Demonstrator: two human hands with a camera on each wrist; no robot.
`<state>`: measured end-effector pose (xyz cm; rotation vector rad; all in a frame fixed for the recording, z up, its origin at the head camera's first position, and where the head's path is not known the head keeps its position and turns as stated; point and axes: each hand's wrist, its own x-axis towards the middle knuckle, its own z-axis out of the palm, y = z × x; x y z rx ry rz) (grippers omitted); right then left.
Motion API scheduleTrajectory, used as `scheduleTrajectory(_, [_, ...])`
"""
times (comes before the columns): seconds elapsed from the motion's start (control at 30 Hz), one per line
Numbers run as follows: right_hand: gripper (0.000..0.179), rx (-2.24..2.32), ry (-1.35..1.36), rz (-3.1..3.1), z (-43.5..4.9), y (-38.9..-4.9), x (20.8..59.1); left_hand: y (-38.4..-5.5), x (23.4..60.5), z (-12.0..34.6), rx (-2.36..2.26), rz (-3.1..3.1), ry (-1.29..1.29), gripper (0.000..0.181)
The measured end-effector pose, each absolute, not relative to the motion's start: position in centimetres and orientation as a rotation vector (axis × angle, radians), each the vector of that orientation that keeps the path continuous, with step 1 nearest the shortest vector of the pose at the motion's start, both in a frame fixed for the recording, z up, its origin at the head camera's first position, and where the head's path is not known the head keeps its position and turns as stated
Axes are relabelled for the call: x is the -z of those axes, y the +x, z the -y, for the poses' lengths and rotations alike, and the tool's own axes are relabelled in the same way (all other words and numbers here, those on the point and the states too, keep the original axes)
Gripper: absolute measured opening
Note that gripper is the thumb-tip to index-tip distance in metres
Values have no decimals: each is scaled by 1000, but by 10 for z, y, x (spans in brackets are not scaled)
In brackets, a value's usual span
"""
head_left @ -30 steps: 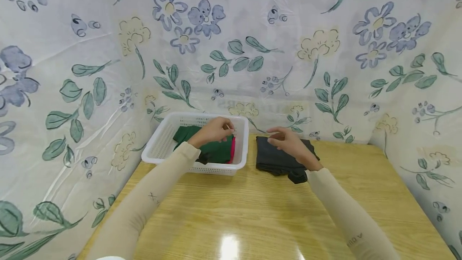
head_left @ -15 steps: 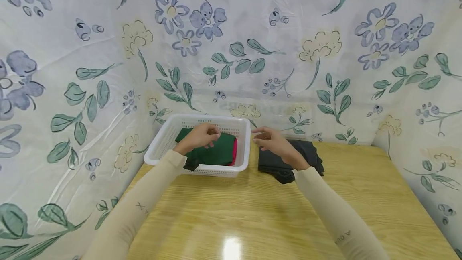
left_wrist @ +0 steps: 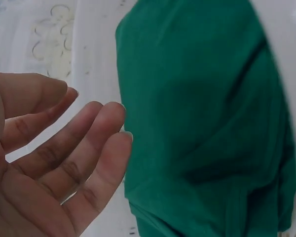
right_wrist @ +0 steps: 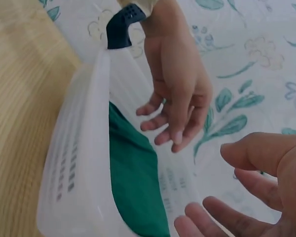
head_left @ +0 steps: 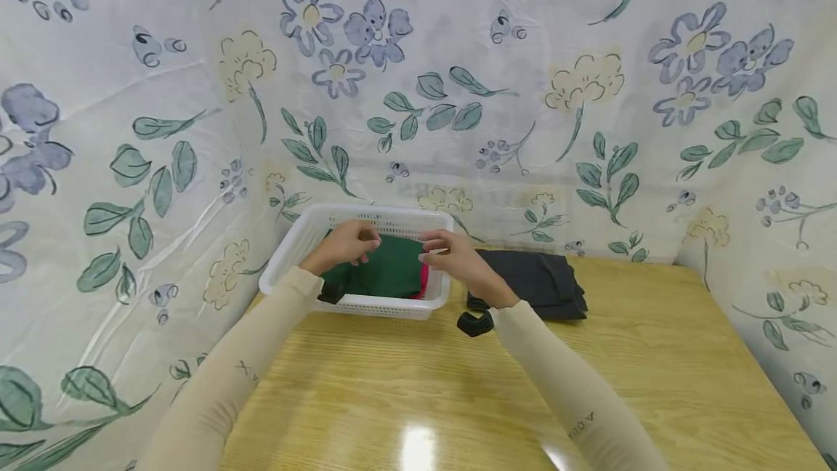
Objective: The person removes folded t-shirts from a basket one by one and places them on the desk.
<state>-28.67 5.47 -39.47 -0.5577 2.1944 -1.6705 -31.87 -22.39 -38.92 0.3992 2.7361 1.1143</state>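
Note:
A white plastic basket [head_left: 386, 304] holds a folded green cloth [head_left: 391, 271], with a strip of red cloth [head_left: 424, 280] at its right edge. Over the basket's left part hovers my left hand [head_left: 345, 245], fingers loosely bent and nothing between them. The left wrist view has this hand [left_wrist: 69, 163] beside the green cloth [left_wrist: 202, 108], thumb apart from the fingertips. My right hand [head_left: 460, 262] reaches over the basket's right rim with relaxed, spread fingers. In the right wrist view the right hand [right_wrist: 261, 197] faces the left hand [right_wrist: 180, 89], both without anything in them.
Just right of the basket lies a folded dark garment [head_left: 549, 286] on the wooden table [head_left: 392, 376]. Floral sheeting [head_left: 497, 129] hangs behind the table and along both sides. A dark wrist mount [head_left: 475, 323] shows under the right wrist.
My left hand has drawn left from the basket's right end. My right hand has moved left from over the dark garment to the basket's right rim. The cloths stay put.

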Motion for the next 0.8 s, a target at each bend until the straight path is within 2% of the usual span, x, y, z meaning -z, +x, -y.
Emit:
scheduleTrajectory(0.5, [45,1621,-387,-2302,-3,-284,399,-328,388,265,-1071,-2796,241,31])
scheduleTrajectory(0.8, [56,1589,-290,-2325,7,-286,408,-330,393,286,-992,-2800,107,29])
